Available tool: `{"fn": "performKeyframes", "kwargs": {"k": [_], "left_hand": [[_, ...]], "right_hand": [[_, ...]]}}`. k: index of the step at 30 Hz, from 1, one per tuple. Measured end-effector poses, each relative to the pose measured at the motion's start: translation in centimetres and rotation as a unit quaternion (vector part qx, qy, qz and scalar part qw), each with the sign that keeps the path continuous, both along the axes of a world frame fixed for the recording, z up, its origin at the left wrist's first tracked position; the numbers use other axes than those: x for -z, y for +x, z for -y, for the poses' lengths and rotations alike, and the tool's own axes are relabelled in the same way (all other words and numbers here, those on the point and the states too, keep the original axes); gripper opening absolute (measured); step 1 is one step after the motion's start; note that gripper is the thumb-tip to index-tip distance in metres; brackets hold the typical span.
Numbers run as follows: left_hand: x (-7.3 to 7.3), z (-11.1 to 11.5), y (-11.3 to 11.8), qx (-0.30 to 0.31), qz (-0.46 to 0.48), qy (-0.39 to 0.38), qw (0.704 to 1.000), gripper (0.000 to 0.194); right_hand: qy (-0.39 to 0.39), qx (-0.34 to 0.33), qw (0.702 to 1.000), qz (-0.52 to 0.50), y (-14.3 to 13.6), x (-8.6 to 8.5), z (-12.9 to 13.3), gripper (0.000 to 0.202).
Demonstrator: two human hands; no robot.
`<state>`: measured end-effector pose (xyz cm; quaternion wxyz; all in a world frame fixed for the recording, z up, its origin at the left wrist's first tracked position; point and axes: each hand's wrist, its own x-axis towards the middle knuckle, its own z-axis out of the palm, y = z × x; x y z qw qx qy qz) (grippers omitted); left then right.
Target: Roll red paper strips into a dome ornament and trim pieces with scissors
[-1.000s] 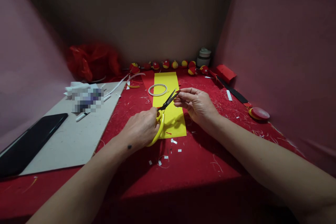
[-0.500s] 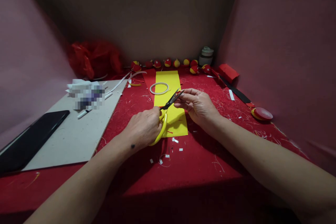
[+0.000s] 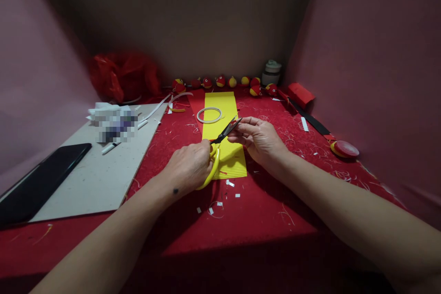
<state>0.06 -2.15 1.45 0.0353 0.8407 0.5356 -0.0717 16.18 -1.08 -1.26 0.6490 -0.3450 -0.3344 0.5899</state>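
Observation:
My left hand (image 3: 193,163) is closed around the yellow handles of a pair of scissors (image 3: 224,134), whose dark blades point up and to the right. At the blade tips, my right hand (image 3: 260,138) pinches a small red piece (image 3: 233,123), mostly hidden by the fingers and blades. Beneath both hands lies a strip of yellow corrugated paper (image 3: 220,101), with red paper (image 3: 197,101) showing along its left side. A roll of narrow white tape (image 3: 209,109) rests on the yellow paper.
On the left, a grey board (image 3: 113,183) holds a black phone (image 3: 51,174) and a white pen (image 3: 110,148). Several red-and-yellow balls (image 3: 220,81) line the back, beside a lidded jar (image 3: 271,72). White paper scraps and threads litter the red cloth (image 3: 262,220). A round tape (image 3: 345,149) lies right.
The scissor blades look slightly more closed near the right fingertips. Both hands stay almost in the same place, and the surroundings shift only slightly with the camera.

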Motion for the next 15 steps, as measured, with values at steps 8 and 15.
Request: {"fn": "performKeyframes", "kwargs": {"k": [8,15], "left_hand": [[-0.01,0.05,0.04,-0.004,-0.005,-0.002,1.000,0.029],[0.10,-0.03,-0.17,0.000,0.000,-0.003,1.000,0.030]], "right_hand": [[-0.011,0.002,1.000,0.005,-0.02,0.19,-0.04,0.012],[-0.023,0.005,1.000,-0.003,-0.05,0.07,0.07,0.011]]}}
